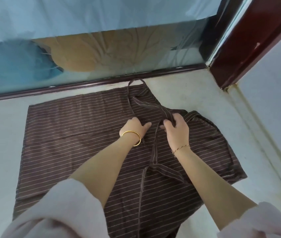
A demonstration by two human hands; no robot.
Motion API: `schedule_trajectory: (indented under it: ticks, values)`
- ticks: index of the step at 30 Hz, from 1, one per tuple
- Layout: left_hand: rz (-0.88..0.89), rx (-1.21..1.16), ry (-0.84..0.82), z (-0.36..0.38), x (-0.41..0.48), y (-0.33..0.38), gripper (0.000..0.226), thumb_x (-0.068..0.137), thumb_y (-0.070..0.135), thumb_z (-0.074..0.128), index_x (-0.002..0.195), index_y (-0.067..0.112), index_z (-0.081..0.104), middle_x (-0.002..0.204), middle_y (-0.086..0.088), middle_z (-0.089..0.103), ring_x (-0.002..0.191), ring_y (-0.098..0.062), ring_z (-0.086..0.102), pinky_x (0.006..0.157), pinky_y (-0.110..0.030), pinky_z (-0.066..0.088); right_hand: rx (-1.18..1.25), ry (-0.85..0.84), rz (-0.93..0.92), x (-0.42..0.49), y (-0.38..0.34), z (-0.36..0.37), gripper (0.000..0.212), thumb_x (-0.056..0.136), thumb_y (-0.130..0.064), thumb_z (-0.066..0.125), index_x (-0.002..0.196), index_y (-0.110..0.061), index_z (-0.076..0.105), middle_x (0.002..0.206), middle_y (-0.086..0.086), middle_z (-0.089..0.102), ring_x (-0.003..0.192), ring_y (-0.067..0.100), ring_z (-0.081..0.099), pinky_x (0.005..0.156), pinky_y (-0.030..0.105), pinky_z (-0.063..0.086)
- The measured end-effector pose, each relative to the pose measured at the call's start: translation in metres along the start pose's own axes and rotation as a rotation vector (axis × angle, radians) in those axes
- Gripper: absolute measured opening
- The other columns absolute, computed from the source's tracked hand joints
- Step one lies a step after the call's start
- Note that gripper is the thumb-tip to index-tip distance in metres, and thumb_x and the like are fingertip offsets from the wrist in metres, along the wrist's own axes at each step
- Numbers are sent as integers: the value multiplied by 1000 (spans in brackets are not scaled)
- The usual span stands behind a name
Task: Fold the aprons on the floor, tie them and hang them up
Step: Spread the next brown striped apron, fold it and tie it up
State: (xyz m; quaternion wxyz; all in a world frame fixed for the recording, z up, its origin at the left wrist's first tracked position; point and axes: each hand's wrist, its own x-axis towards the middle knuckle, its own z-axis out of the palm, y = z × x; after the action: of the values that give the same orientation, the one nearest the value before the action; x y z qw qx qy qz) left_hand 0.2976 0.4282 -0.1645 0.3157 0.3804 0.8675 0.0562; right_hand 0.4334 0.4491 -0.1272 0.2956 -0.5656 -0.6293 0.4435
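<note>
The right hand [177, 128] grips the apron [67, 131]; left hand [134, 126] rests on it (fingers hidden, grasp unclear).

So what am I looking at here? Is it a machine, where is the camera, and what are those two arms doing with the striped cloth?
There is no machine here. These are a person's two bare arms, filmed by one wide-angle camera worn on the head and looking forward and down, which is why the arms come in from the bottom edge. On the pale floor, beside a glass door, lies a dark brown apron with thin pale stripes, spread mostly flat. The right hand, which wears a thin chain bracelet, has its fingers curled round a brown striped fabric strap of the apron. The left hand, which wears a gold bangle, rests on the cloth close by. I cannot tell whether it pinches anything.
</note>
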Motion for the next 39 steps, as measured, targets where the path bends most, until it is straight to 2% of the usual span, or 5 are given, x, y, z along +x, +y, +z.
schedule_trajectory:
  ticks: [11,17,21,28,39]
  values:
    - [-336,-749,-27,-70,34,-20,21,88,13,55,103,-1,59,81,-9,62,52,-12,48,40,-21,40,-605,-386,-41,8,20,7,13,93,-18,44,85,-14,54,90,2,53,67,17,54,55,24,42]
    - [-314,-1374,680,-165,63,-86,54,93,13,52,142,11,29,126,-9,50,106,-19,58,75,-24,57,-710,-681,-498,2,10,26,22,93,-20,49,109,-20,65,127,-3,54,115,18,48,98,39,44]
    - [-371,-833,729,-141,40,-90,61,90,13,53,144,7,26,146,-16,29,118,-28,46,99,-35,41,-668,-743,-577,2,10,38,53,95,-18,51,143,-33,35,152,-6,31,137,17,32,112,38,33]
    - [-245,-401,-306,-61,-14,-36,79,81,49,66,135,2,33,115,-16,59,94,-27,62,80,-36,55,-491,78,13,9,30,-6,30,91,0,48,112,-18,60,119,2,53,88,17,59,70,26,47]
    - [-231,-937,-583,-55,-18,-35,41,79,1,68,112,18,52,92,-8,64,67,-16,65,62,-29,59,-550,-216,-7,0,63,-9,50,92,3,46,136,-22,48,148,-7,36,127,16,47,101,31,45]
